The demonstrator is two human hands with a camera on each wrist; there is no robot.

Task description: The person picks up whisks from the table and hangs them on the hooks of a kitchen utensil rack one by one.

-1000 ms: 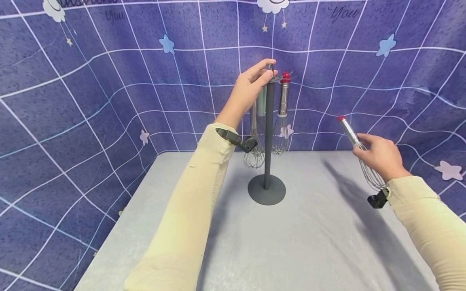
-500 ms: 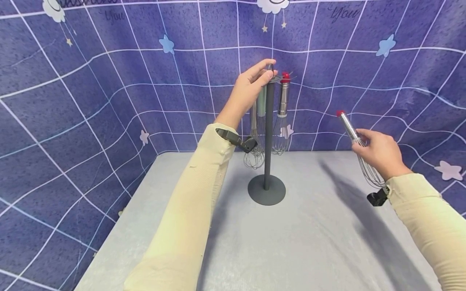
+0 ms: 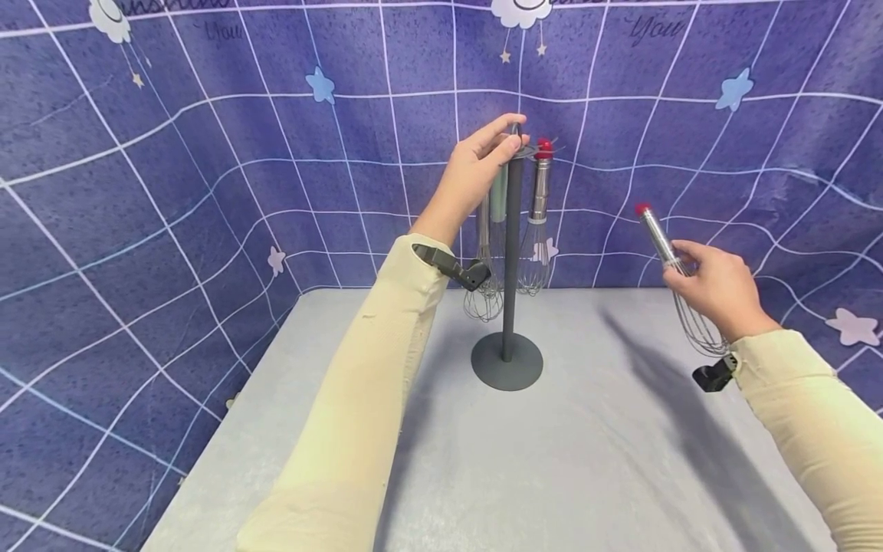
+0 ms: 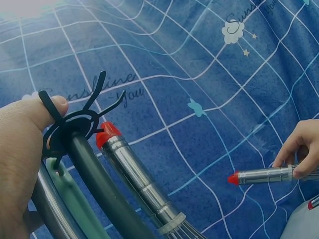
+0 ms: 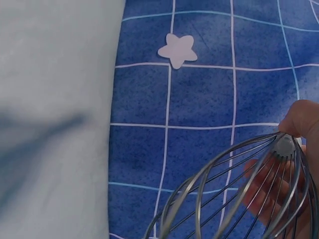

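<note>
At the top of a dark grey utensil stand (image 3: 512, 261), my left hand (image 3: 472, 172) grips the hook ring (image 4: 85, 121) with thumb and fingers. A steel whisk with a red-tipped handle (image 3: 540, 190) hangs on the stand's right. Behind the pole hang a green-handled whisk (image 4: 75, 199) and a whisk with a plain metal handle (image 4: 52, 201), partly hidden by my hand. Off to the right, my right hand (image 3: 720, 287) holds another red-tipped whisk (image 3: 658, 232) in the air, pinched where handle meets wires. Its wire loops (image 5: 239, 189) point back toward my wrist.
The stand's round base (image 3: 507, 372) rests on a pale grey tabletop (image 3: 552, 460). A blue gridded curtain (image 3: 386, 69) with stars and clouds rises behind and at both sides. Free hooks (image 4: 97, 89) spread from the stand's top.
My right hand has risen slightly and shifted a little left with the whisk. The left hand stays on the stand's top, and the hanging whisks look the same.
</note>
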